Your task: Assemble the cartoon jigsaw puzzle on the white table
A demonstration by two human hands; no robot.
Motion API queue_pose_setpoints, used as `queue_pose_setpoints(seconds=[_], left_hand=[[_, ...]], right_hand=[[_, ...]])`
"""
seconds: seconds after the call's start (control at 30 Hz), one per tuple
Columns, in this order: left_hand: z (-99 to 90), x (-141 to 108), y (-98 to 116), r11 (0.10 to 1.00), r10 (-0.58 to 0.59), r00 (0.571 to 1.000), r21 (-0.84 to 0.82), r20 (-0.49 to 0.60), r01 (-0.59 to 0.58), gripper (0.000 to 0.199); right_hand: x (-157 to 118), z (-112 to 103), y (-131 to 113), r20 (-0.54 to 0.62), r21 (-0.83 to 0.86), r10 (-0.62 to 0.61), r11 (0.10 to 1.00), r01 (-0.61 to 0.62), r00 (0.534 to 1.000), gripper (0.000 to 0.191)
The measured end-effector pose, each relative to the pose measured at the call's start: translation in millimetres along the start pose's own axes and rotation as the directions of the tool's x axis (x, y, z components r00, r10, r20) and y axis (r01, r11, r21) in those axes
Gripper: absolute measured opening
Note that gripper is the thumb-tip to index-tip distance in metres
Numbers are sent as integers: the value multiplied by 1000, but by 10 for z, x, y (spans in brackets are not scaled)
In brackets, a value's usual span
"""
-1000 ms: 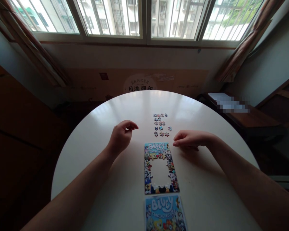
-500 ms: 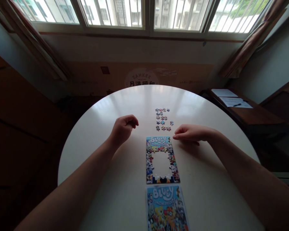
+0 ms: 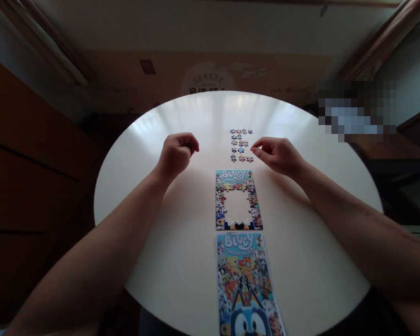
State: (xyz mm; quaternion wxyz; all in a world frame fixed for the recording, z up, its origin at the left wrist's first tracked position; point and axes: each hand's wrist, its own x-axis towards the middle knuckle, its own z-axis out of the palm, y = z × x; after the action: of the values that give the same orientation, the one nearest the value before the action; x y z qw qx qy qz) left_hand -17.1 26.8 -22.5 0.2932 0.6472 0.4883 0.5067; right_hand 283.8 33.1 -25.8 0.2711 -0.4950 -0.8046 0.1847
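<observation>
My left hand (image 3: 178, 151) hovers over the table left of the loose pieces, its fingers curled in with nothing visible in them. On the right, my right hand (image 3: 279, 154) pinches thumb and forefinger at the right side of the loose puzzle pieces (image 3: 242, 158), on a puzzle piece mostly hidden by the fingertips. The pieces lie in short rows, several of them. Nearer to me is a jigsaw puzzle (image 3: 221, 210) with its border assembled and a bare rectangle in the middle. Below it lies a printed Bluey reference picture (image 3: 245, 275).
Everything lies on a round white table (image 3: 182, 261). A wall panel with printed lettering (image 3: 208, 77) stands behind it. To the right is a brown side table (image 3: 378, 148), with a pixelated patch above it. Curtains hang at both sides.
The view has tilted down, showing more of the reference picture. My right hand has moved from beside the puzzle's top corner to the separate right-hand piece, now covered. The left hand stays curled.
</observation>
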Motion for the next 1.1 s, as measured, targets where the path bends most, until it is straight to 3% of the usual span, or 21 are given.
queue_pose_setpoints(seconds=[0.37,0.7,0.97,1.1], left_hand=[[5,-13,68,997,19,997,67,76,-24,23],[99,-180,242,996,55,960,54,276,-72,21],[39,-130,209,991,60,967,99,247,-86,21],[30,-128,213,990,60,968,107,243,-89,21]], right_hand=[[63,198,72,-170,-98,-233,971,219,957,21],[73,222,58,-170,31,-128,990,135,977,20],[88,235,-10,-87,-15,-175,985,174,981,14],[104,178,-16,-139,-88,-190,980,179,972,15]])
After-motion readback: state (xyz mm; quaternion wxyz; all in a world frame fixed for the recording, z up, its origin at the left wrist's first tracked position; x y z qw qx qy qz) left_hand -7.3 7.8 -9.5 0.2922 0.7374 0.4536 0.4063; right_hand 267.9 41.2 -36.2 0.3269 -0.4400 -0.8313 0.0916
